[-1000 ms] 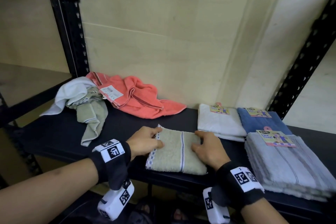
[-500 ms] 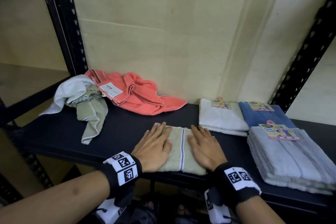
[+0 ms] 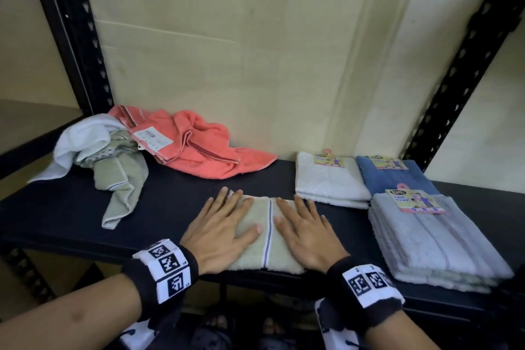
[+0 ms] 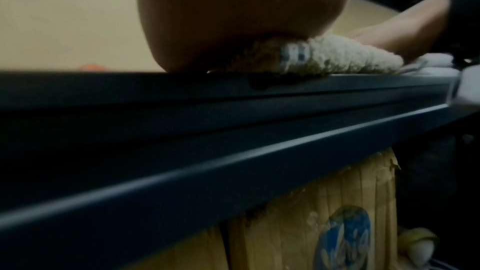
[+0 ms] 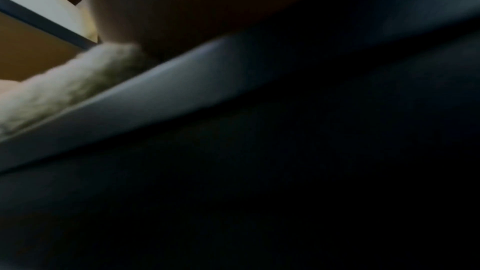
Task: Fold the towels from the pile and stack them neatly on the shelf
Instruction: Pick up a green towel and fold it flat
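unfolded pile [image 3: 136, 150] left, folded stacks [image 3: 426, 236] right, perhaps touching

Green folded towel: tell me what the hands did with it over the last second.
Both hands let go of the towel's side edges and opened flat. Now the left hand and right hand press palms down on the green folded towel, smoothing it on the shelf. The towel stayed in place; the loose pile and the folded stacks are unchanged.
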